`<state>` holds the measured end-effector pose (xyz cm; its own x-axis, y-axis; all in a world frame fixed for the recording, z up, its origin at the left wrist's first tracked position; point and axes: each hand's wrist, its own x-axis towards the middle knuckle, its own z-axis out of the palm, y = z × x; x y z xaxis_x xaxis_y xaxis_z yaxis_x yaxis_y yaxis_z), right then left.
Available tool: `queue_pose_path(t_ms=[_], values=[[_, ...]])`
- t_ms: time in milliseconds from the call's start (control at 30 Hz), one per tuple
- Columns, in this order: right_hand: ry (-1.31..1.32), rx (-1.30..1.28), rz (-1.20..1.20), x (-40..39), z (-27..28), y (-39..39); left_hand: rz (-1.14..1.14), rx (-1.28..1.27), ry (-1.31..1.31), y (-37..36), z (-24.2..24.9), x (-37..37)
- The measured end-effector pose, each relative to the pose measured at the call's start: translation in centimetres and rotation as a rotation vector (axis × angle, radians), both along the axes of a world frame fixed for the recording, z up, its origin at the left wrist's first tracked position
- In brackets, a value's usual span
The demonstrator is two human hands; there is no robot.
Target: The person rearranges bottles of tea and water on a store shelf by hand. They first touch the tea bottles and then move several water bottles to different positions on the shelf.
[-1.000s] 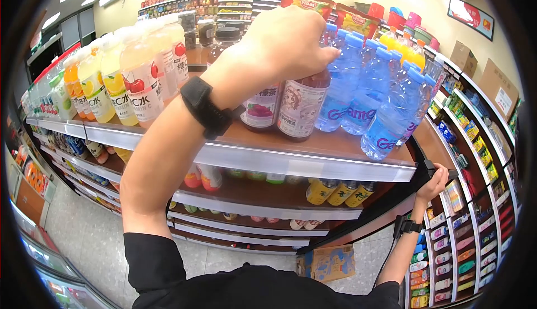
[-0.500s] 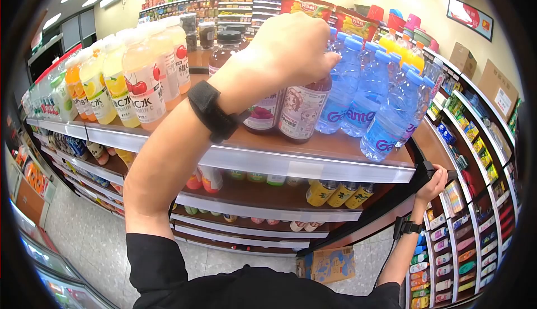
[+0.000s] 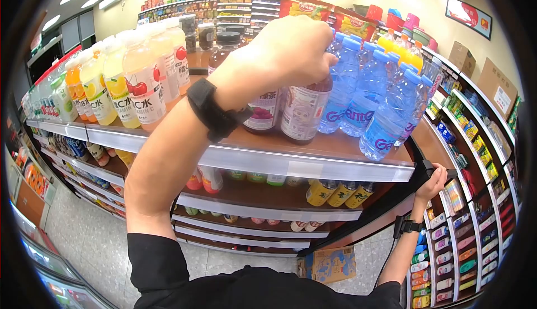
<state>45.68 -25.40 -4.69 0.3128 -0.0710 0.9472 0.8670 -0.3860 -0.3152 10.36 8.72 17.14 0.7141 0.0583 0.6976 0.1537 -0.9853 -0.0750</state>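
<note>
My left hand (image 3: pixel 296 46) reaches over the top shelf with curled fingers around the top of a dark drink bottle (image 3: pixel 305 113); its cap and neck are hidden under the hand. The bottle stands on the shelf, its pale label showing. Another dark bottle (image 3: pixel 261 113) with a purple fruit label stands just left of it. Several clear blue bottles (image 3: pixel 355 90) with blue caps stand close on its right. At the shelf's right end, my right hand (image 3: pixel 432 185) is closed at a black piece that I cannot make out clearly.
Pale yellow and pink drink bottles (image 3: pixel 146 85) line the shelf's left part. The price rail (image 3: pixel 302 166) runs along its front edge. Yellow cans (image 3: pixel 341 195) stand on the shelf below. A cardboard box (image 3: pixel 333 265) sits on the floor. Stocked shelves (image 3: pixel 467 214) rise at right.
The bottle under my left hand has turned: its label's drawn figure has given way to a panel of small print. My left hand has rotated slightly. My right hand has stayed put.
</note>
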Motion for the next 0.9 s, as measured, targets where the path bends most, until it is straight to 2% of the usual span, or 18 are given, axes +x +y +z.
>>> queue_pose_path(t_ms=[233, 300, 433, 533, 600, 700, 900], values=[[-0.005, -0.002, -0.001, -0.1, 0.0, 0.0, -0.076, -0.1, 0.084, 0.8, 0.4, -0.4], [-0.007, -0.008, -0.005, -0.2, 0.1, 0.0, -0.195, -0.148, 0.051, 1.4, 0.1, -0.3], [0.01, -0.007, 0.004, -0.2, 0.0, -0.1, -0.203, -0.201, 0.055, 1.5, 0.0, -0.2], [0.007, -0.002, 0.01, 0.0, 0.0, -0.1, -0.149, -0.147, 0.02, 1.1, 0.0, 0.0], [0.004, -0.008, 0.001, 0.0, -0.1, -0.1, -0.011, 0.01, -0.075, 0.5, -0.1, 0.0], [0.005, -0.016, -0.008, 0.1, -0.1, -0.2, 0.036, -0.007, -0.025, 0.4, 0.1, 0.1], [-0.002, -0.006, -0.006, -0.4, 0.1, 0.1, -0.07, -0.042, 0.009, 0.6, 0.0, 0.2]])
